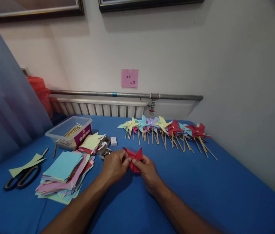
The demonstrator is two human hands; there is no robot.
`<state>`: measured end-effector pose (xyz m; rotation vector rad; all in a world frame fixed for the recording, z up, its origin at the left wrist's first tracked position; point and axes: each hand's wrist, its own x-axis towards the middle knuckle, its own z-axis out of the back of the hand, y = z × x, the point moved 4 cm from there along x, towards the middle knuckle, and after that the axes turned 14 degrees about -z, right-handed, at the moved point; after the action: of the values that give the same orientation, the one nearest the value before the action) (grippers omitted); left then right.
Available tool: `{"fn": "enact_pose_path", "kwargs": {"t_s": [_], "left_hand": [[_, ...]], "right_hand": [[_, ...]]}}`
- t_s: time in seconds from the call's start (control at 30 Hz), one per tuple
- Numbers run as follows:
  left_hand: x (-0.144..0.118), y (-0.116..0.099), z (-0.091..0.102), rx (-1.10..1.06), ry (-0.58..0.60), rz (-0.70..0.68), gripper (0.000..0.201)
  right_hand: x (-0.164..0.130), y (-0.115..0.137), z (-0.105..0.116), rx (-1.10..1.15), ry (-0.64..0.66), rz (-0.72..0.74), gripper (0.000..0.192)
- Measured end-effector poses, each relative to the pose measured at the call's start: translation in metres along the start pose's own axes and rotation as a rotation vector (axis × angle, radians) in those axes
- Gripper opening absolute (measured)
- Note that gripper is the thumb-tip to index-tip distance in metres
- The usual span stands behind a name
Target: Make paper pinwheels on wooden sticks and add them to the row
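Between my two hands is a red paper pinwheel (135, 155), its pointed corners folded and standing up, held above the blue table cover. My left hand (116, 165) pinches it from the left, thumb and fingers meeting near its middle. From the right, my right hand (149, 172) grips it with the thumb pressed on the front. Fingertips hide the pinwheel's centre, so I cannot see whether a pin is there. Just left of my left hand sit small open boxes of metal pins (106, 152).
Finished pinwheels on sticks (163, 125) lie in a row at the back right. On the left are a stack of coloured paper (63, 165), cut paper pieces (91, 143), scissors (26, 175) and a plastic tub of sticks (65, 125). A radiator (98, 105) stands behind the table.
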<state>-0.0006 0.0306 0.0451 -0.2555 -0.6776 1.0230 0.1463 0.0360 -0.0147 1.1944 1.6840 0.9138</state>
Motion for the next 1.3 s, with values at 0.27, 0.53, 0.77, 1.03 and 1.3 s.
{"fn": "enact_pose_path", "kwargs": {"t_s": [0.27,0.53,0.77,1.03,1.3], "left_hand": [[0.0,-0.002,0.001,-0.052,-0.003,0.002,0.021],[0.001,0.008,0.002,-0.315,-0.095,0.191,0.022],[0.003,0.014,-0.02,-0.822,-0.105,0.316,0.026],[0.001,0.011,-0.023,-0.98,-0.152,0.396,0.031],[0.002,0.017,-0.029,-0.984,-0.185,0.416,0.027]], "right_hand": [[0.003,0.001,0.0,0.014,-0.065,-0.01,0.034],[0.004,-0.002,0.003,0.04,-0.077,-0.006,0.032],[0.018,-0.016,0.009,0.003,-0.105,0.04,0.037],[0.017,-0.014,0.009,-0.024,-0.09,0.056,0.042],[0.015,-0.009,0.005,-0.06,-0.057,0.062,0.043]]}}
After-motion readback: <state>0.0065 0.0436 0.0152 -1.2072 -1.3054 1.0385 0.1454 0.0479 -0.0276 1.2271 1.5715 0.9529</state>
